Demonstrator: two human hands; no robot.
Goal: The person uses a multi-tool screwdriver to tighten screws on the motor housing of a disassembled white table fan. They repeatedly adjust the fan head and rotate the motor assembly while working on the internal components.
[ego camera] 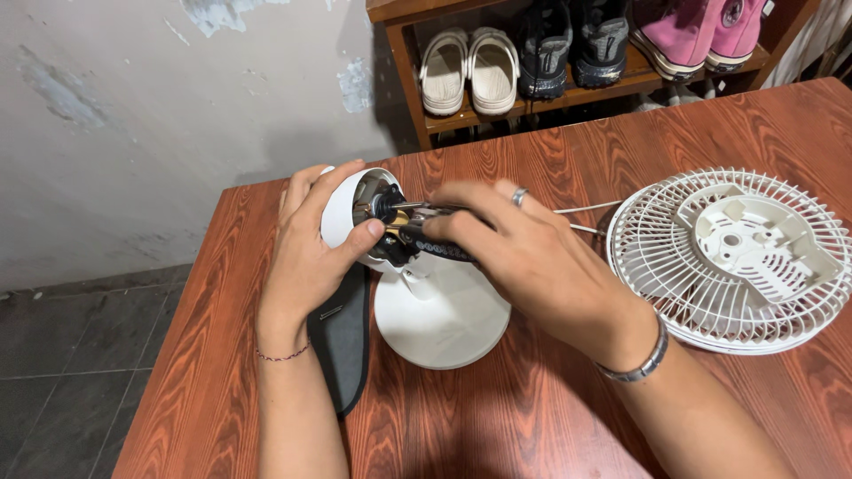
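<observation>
A person's left hand (306, 244) wraps around the white motor housing (342, 213) of a small fan, fingers curled over its top and the thumb pressed against its open front, where dark metal motor parts (383, 213) show. The right hand (524, 253), wearing a ring and a metal bracelet, is closed around the dark, dotted handle of a screwdriver (435, 241), whose metal shaft points from the fingertips toward the left hand and into the open housing. The housing sits between the two hands, which come close to touching over it.

Just below the right hand's fingers, the fan's round white base (442, 318) rests on the reddish wooden tabletop (550, 417). Under the left hand's palm and wrist lies a flat dark case (344, 341), partly tucked beside the base. Beyond the right wrist, well out from both hands, a white fan grille (732, 262) lies flat on the tabletop, a moulded plastic plate at its centre. A thin white cord (586, 208) runs from behind the right hand's knuckles toward the grille.

Past the fingertips, beyond the tabletop's far edge, a wooden shoe rack (470, 117) stands against a worn, peeling wall, holding pale clogs (469, 73), dark sneakers (572, 49) and pink sneakers (697, 35).
</observation>
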